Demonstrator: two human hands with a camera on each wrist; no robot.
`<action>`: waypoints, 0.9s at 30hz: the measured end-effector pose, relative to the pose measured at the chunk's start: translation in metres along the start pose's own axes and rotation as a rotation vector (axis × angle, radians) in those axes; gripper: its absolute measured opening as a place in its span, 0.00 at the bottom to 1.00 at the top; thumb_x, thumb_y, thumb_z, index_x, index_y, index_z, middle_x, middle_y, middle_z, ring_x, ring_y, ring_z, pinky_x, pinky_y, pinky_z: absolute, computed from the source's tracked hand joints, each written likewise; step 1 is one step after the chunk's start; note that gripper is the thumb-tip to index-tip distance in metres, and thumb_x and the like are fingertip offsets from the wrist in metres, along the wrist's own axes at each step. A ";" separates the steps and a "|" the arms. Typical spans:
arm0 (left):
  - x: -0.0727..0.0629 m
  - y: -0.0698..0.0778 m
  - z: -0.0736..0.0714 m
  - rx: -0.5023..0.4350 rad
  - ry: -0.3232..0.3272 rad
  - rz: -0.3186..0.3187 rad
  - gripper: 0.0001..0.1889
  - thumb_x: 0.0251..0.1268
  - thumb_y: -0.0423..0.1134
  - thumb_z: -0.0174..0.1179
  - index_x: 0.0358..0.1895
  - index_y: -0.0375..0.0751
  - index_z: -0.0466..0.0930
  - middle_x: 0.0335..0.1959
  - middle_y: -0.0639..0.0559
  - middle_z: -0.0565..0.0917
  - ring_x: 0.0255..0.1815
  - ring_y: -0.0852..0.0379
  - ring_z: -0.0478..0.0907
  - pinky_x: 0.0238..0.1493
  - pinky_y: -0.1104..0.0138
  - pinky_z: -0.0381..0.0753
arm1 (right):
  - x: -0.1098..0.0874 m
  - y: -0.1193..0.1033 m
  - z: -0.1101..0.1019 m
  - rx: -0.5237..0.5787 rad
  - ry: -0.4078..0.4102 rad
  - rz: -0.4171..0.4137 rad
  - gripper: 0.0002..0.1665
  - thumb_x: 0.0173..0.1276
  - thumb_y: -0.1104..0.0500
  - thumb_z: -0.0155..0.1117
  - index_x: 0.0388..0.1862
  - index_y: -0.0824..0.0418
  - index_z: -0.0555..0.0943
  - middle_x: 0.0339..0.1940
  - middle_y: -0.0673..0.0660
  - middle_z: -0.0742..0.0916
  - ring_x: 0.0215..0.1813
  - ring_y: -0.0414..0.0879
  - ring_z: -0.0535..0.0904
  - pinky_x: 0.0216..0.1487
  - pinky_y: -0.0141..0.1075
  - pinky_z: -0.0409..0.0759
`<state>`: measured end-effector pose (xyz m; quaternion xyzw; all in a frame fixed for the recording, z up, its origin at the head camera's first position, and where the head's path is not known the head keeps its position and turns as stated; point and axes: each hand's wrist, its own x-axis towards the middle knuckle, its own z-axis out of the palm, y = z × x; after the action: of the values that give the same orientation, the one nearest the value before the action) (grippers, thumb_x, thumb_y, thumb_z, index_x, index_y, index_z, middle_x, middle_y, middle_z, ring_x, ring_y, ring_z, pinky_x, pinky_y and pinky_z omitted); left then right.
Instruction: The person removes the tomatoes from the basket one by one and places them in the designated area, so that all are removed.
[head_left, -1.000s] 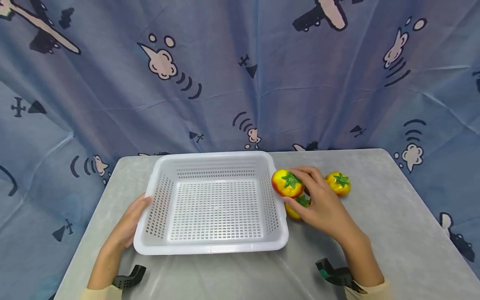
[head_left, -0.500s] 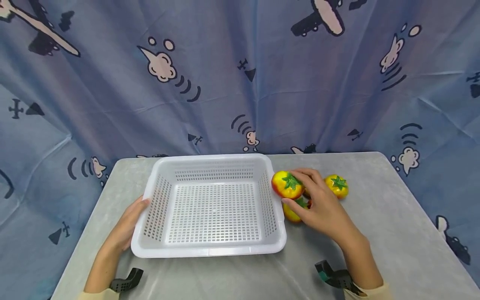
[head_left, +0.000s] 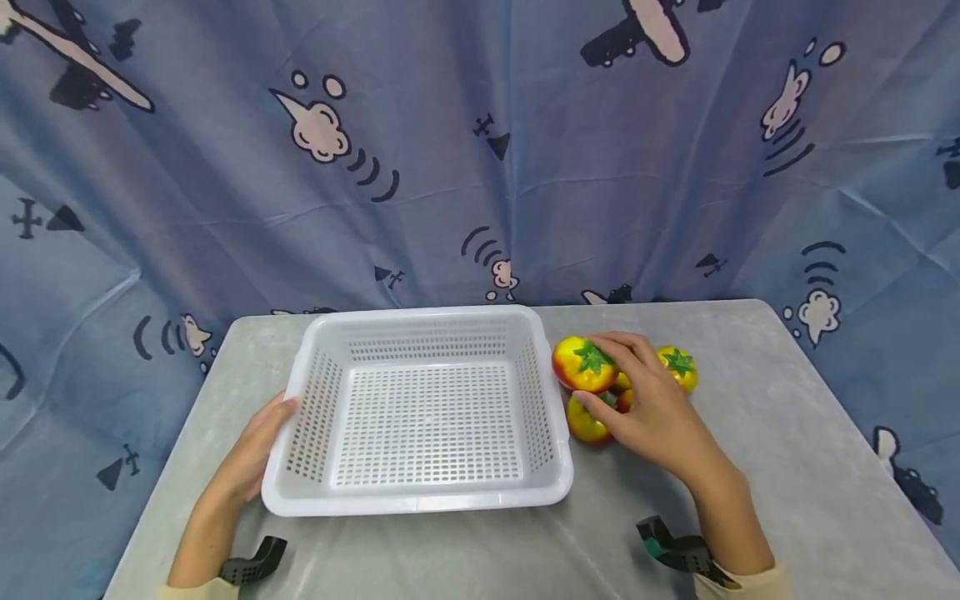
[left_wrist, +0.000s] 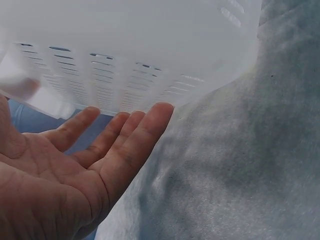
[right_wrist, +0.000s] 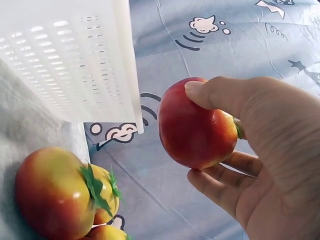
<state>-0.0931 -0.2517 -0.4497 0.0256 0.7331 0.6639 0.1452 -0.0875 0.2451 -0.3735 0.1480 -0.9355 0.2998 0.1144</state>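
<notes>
A white perforated plastic basket [head_left: 420, 503] sits on the grey table. My left hand [head_left: 251, 454] grips its left side: the thumb lies at the rim, and the fingers [left_wrist: 135, 135] press the outer wall from below. Just off the basket's right rim, my right hand [head_left: 660, 412] pinches a red-yellow tomato [head_left: 579, 368] between thumb and fingertips. In the right wrist view the held tomato [right_wrist: 187, 127] shows its red side, clear of the table. Below it lies another tomato [head_left: 587, 419], and one more tomato [head_left: 681, 367] is beyond the hand. Others are partly hidden behind the fingers.
The basket stands left of the tomatoes with its open top up. A blue patterned curtain [head_left: 420, 225] hangs behind the table's back edge. Grey tabletop [head_left: 780, 433] extends to the right. Each wrist wears a dark band with a mount [head_left: 255, 561].
Over the last half second, my right hand and the held tomato have shifted slightly right, a little away from the basket rim. The left hand stays on the basket.
</notes>
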 end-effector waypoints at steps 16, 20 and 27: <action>0.004 -0.001 0.002 0.011 0.004 0.016 0.36 0.90 0.54 0.32 0.88 0.39 0.36 0.80 0.20 0.57 0.73 0.22 0.69 0.61 0.47 0.87 | -0.010 0.015 -0.014 0.018 0.036 0.052 0.43 0.66 0.56 0.80 0.78 0.59 0.72 0.71 0.65 0.75 0.65 0.64 0.77 0.60 0.66 0.82; 0.004 -0.001 0.002 0.011 -0.001 0.015 0.36 0.90 0.54 0.32 0.88 0.40 0.36 0.80 0.20 0.56 0.73 0.20 0.68 0.61 0.44 0.87 | -0.020 0.025 -0.021 -0.004 0.042 0.090 0.44 0.65 0.56 0.80 0.77 0.59 0.72 0.70 0.66 0.75 0.65 0.65 0.76 0.60 0.69 0.81; 0.002 -0.001 0.001 0.009 0.009 0.003 0.36 0.90 0.54 0.32 0.88 0.41 0.37 0.80 0.20 0.57 0.72 0.22 0.70 0.60 0.44 0.87 | -0.033 0.044 -0.028 -0.044 0.052 0.123 0.44 0.64 0.55 0.82 0.77 0.58 0.73 0.70 0.66 0.75 0.66 0.65 0.74 0.58 0.65 0.82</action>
<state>-0.0950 -0.2504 -0.4514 0.0244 0.7368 0.6608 0.1410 -0.0680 0.3030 -0.3841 0.0797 -0.9460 0.2891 0.1231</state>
